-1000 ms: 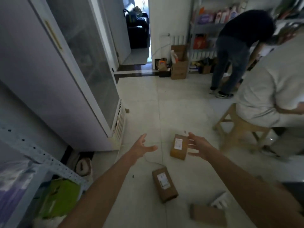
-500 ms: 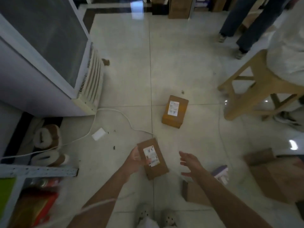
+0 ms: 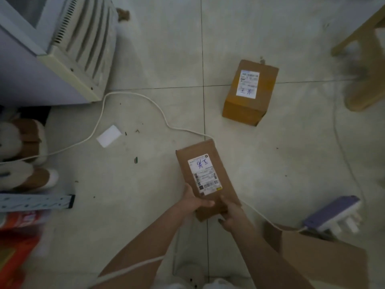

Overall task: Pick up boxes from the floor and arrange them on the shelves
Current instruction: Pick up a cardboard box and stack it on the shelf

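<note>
A flat brown cardboard box (image 3: 205, 176) with a white shipping label lies just in front of me over the tiled floor. My left hand (image 3: 192, 200) grips its near left edge, thumb on top. My right hand (image 3: 230, 212) grips its near right corner. A second, squarer brown box (image 3: 249, 92) with a label stands on the floor farther away to the right. The edge of a perforated metal shelf (image 3: 35, 202) shows at the left.
A white cabinet with a vent grille (image 3: 83, 44) stands at upper left. A white cable (image 3: 129, 101) snakes over the floor. Fur-lined slippers (image 3: 23, 159) lie left, a wooden stool leg (image 3: 362, 65) right, a power strip (image 3: 333, 213) and flattened cardboard (image 3: 320, 255) lower right.
The view dropped from the room to the floor. My left hand reached the flat box first, then my right hand joined; now both hold its near end.
</note>
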